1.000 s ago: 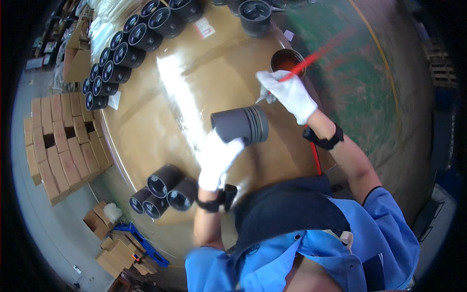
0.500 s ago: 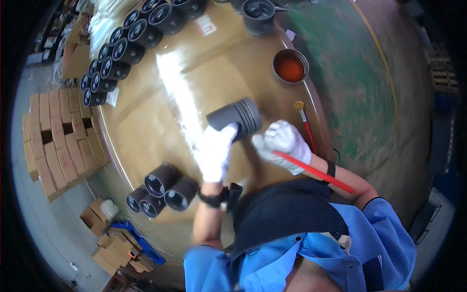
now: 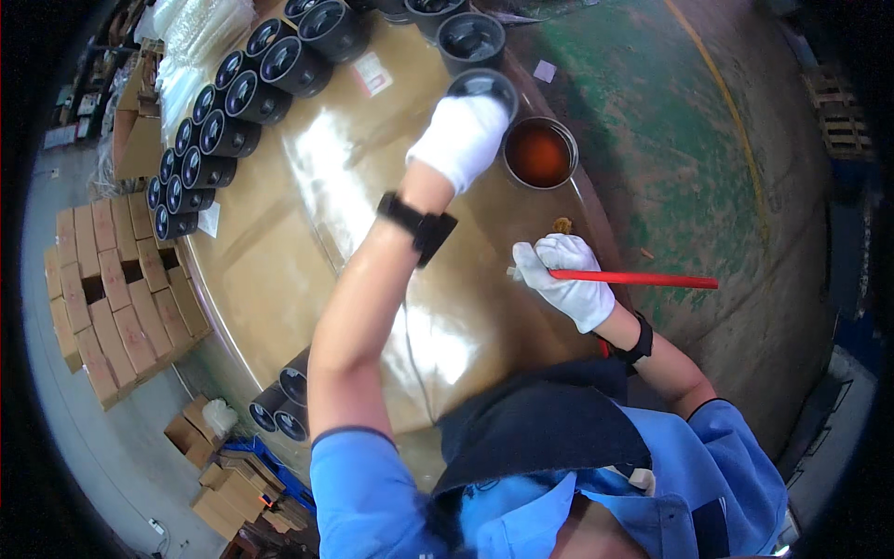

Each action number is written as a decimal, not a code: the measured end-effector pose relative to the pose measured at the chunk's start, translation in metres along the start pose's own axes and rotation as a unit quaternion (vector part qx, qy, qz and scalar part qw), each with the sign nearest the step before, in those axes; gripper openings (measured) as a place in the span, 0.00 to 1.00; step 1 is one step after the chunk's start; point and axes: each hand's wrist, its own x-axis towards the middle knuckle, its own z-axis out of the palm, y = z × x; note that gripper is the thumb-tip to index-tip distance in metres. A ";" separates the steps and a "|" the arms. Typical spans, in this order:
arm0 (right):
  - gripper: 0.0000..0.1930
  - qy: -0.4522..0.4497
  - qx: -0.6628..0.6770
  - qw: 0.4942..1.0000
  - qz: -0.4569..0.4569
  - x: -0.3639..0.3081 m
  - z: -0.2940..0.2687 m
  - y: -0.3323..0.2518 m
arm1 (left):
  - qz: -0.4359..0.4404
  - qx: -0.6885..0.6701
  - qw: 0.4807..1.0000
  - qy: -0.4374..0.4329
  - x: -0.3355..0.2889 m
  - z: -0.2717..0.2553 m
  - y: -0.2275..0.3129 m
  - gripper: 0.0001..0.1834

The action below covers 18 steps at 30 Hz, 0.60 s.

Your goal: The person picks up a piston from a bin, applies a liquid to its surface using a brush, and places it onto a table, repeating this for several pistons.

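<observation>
Grasping a dark-grey cylindrical metal piston (image 3: 486, 86) with the white-gloved left hand (image 3: 461, 140), at full stretch over the shiny brown tabletop (image 3: 261, 214), just beside an open round tin of amber liquid (image 3: 575, 156)! Tight quarters: could clip that rim with one small sideways swing and spill the lot. Just beyond, within easy knocking range of a dark cup-shaped metal piston (image 3: 470, 39): might chip or topple either one through a hasty set-down. Cannot tell about contact with the tabletop, not from this angle. Could slip as well, with glove fabric on a smooth curved wall.

Over to the white-gloved right hand (image 3: 568, 279), curled firmly round a slim red-handled tool (image 3: 643, 278), near the table edge. Could catch the long handle on something with a careless wrist turn, or nudge the yellowish-bristled brush (image 3: 562, 225) close behind.
</observation>
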 end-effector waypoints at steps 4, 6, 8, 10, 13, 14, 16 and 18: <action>0.24 -0.025 -0.027 0.999 0.012 -0.006 0.002 -0.001 | 0.025 0.059 0.997 -0.034 0.023 0.003 0.001 0.05; 0.24 -0.043 0.015 0.999 0.013 -0.003 0.006 -0.007 | 0.003 0.058 0.998 0.007 0.014 -0.003 0.000 0.05; 0.22 -0.050 0.007 0.999 0.001 -0.006 0.008 -0.006 | -0.059 -0.011 0.998 -0.020 -0.001 -0.011 0.015 0.09; 0.07 -0.046 0.102 0.993 0.045 0.001 0.009 -0.012 | -0.076 -0.035 0.987 0.138 -0.035 -0.025 0.033 0.15; 0.17 -0.036 0.230 0.940 0.250 0.003 0.002 -0.013 | -0.198 -0.080 0.972 0.095 -0.096 -0.079 0.083 0.16; 0.16 -0.044 0.237 0.936 0.258 0.013 -0.008 -0.018 | -0.239 -0.080 0.965 0.072 -0.128 -0.094 0.092 0.13; 0.15 -0.043 0.240 0.931 0.270 0.015 -0.012 -0.009 | -0.358 -0.089 0.928 0.055 -0.198 -0.128 0.116 0.08; 0.18 -0.022 0.270 0.898 0.346 0.014 -0.021 0.006 | -0.467 -0.020 0.881 0.076 -0.273 -0.142 0.135 0.08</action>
